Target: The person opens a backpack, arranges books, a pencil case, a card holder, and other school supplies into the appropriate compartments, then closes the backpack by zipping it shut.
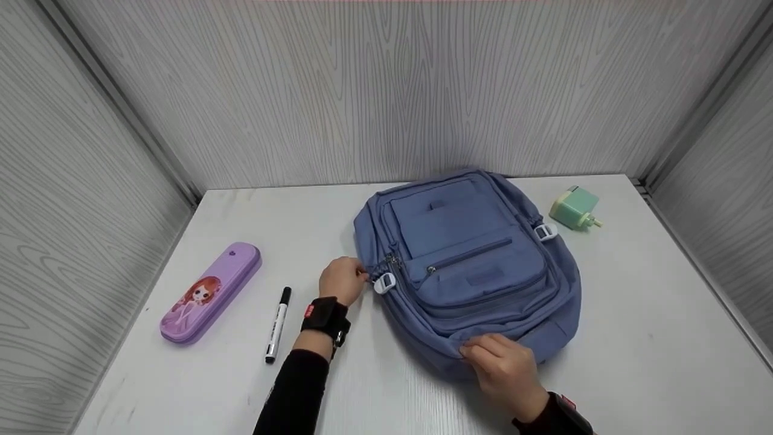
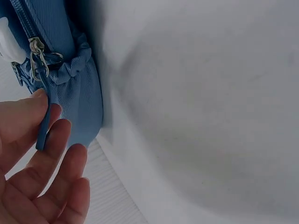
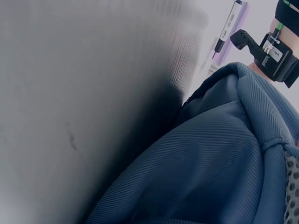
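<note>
A blue backpack (image 1: 471, 217) lies on its back on the white table, front pockets facing up. At its left side, my left hand (image 1: 343, 281) pinches a blue fabric zipper pull (image 2: 43, 116) between thumb and forefinger. The metal zipper slider (image 2: 36, 45) shows just above those fingers in the left wrist view, while the other fingers are loosely bent. My right hand (image 1: 504, 371) pinches the bag's fabric at the near edge. In the right wrist view the bag's side (image 3: 201, 163) fills much of the picture and mostly hides that hand.
To the left lie a purple pencil case (image 1: 211, 293) with a cartoon girl and a black-capped white marker (image 1: 278, 324). A green block-shaped object (image 1: 574, 208) with a pale yellow tip sits beyond the bag's right side. Wood-grain panels (image 1: 338, 90) stand around the table.
</note>
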A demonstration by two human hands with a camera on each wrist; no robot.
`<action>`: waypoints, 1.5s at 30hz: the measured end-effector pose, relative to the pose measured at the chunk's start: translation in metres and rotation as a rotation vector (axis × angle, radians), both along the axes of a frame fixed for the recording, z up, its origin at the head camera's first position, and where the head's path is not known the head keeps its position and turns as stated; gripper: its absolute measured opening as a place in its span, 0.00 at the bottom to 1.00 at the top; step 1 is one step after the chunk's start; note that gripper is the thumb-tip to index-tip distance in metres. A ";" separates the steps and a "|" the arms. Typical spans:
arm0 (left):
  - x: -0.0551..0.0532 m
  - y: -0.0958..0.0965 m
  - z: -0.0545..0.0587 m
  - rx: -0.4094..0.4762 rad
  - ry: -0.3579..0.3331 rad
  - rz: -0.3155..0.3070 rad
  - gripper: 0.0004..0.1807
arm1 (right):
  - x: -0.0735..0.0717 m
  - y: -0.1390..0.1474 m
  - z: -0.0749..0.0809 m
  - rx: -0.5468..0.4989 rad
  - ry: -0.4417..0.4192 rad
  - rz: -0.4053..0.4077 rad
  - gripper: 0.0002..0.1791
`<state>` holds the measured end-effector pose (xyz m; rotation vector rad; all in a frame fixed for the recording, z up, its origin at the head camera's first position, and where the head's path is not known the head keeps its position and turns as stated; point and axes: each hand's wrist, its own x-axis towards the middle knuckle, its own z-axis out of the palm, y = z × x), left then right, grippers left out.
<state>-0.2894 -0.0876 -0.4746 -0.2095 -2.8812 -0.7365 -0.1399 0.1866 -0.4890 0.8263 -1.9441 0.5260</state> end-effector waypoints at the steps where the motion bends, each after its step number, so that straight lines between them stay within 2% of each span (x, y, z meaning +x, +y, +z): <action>1: 0.000 0.000 0.000 0.017 -0.013 -0.006 0.04 | 0.000 0.000 0.000 0.003 -0.002 -0.001 0.20; 4: 0.000 0.001 0.002 0.044 -0.022 -0.017 0.04 | 0.001 0.001 0.001 0.010 -0.012 -0.001 0.20; 9: -0.002 0.005 0.006 0.020 0.042 -0.031 0.03 | 0.004 0.002 0.003 0.026 -0.049 -0.013 0.22; 14: -0.004 0.010 0.011 0.000 0.089 -0.017 0.05 | 0.005 0.002 0.005 0.043 -0.074 -0.012 0.22; 18: -0.009 0.014 0.013 -0.021 0.117 -0.016 0.09 | 0.005 0.003 0.005 0.058 -0.101 -0.016 0.15; 21: -0.016 0.018 0.013 -0.055 0.155 -0.030 0.13 | 0.004 0.003 0.006 0.072 -0.108 -0.024 0.06; 26: -0.025 0.026 0.011 -0.139 0.220 -0.096 0.17 | 0.005 0.003 0.006 0.089 -0.118 -0.032 0.04; 29: -0.027 0.031 0.011 -0.209 0.202 -0.158 0.20 | 0.005 0.004 0.007 0.093 -0.120 -0.034 0.04; 33: -0.027 0.036 0.013 -0.288 0.175 -0.211 0.21 | 0.006 0.004 0.008 0.091 -0.124 -0.031 0.11; 38: -0.029 0.041 0.014 -0.377 0.212 -0.249 0.19 | 0.006 0.004 0.008 0.088 -0.127 -0.024 0.11; 41: -0.033 0.044 0.015 -0.421 0.197 -0.271 0.20 | 0.007 0.004 0.008 0.086 -0.127 -0.021 0.11; 45: -0.038 0.044 0.013 -0.425 0.168 -0.285 0.20 | 0.008 0.004 0.007 0.089 -0.142 -0.027 0.11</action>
